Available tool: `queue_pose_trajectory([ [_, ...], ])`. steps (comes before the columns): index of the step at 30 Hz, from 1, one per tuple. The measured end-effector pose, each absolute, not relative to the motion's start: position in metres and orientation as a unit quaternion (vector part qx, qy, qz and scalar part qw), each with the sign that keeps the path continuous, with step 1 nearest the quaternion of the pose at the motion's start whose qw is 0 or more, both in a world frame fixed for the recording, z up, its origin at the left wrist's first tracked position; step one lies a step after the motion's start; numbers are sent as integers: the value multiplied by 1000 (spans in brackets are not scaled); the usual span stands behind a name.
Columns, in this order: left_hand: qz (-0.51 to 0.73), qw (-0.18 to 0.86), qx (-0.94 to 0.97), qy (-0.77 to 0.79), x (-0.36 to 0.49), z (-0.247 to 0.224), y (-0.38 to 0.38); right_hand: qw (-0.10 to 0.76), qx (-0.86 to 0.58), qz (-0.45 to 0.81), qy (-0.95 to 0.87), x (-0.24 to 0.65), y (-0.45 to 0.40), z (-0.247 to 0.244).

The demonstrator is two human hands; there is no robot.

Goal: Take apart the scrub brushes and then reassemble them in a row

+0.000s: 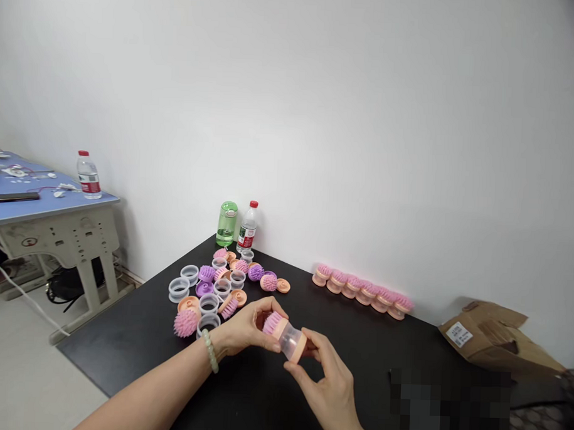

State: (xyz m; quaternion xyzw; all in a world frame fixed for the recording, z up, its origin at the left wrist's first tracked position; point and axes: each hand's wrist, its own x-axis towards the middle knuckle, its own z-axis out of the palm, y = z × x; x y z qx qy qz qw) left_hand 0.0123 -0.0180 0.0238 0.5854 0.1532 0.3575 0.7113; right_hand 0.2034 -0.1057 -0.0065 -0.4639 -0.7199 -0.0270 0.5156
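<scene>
A brush with pink bristles, a clear waist and peach rings [291, 342] is held tilted above the black table [243, 395]. My left hand [248, 326] grips its bristle end, and my right hand [326, 376] pinches the peach ring at the other end. To the left lie several clear rings [179, 289], pink bristle heads [186, 323], purple bristle heads [206, 273] and peach caps [283, 286]. Along the wall at the right stands a row of several pink-and-peach brushes [361, 291].
A green bottle [227, 224] and a red-capped water bottle [247, 227] stand at the table's back corner. An opened brown cardboard box [494, 338] is at the right. Further left, a blue table [47, 203] holds another bottle [88, 178] and small parts.
</scene>
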Motion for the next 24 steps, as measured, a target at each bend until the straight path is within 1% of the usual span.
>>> queue_pose_trajectory([
  [3,358,695,605,152,12,22,-16,527,-484,36,-698,204,-104,-10],
  [5,365,651,646,163,12,22,-15,515,-509,89,-684,204,-102,-11],
  [7,369,546,726,197,13,21,-16,479,-541,116,-681,202,-100,-13],
  [9,348,420,806,230,16,19,-17,438,-564,103,-693,199,-98,-16],
  [11,308,345,853,243,20,15,-20,405,-573,76,-708,196,-95,-19],
  [13,289,322,867,248,24,10,-22,378,-589,59,-711,193,-92,-22],
  [17,311,327,847,282,25,4,-22,330,-678,50,-655,204,-79,-26],
  [20,323,321,836,307,23,3,-21,312,-739,46,-595,228,-65,-25],
  [24,327,297,848,292,22,0,-21,282,-826,41,-487,271,-46,-19],
])
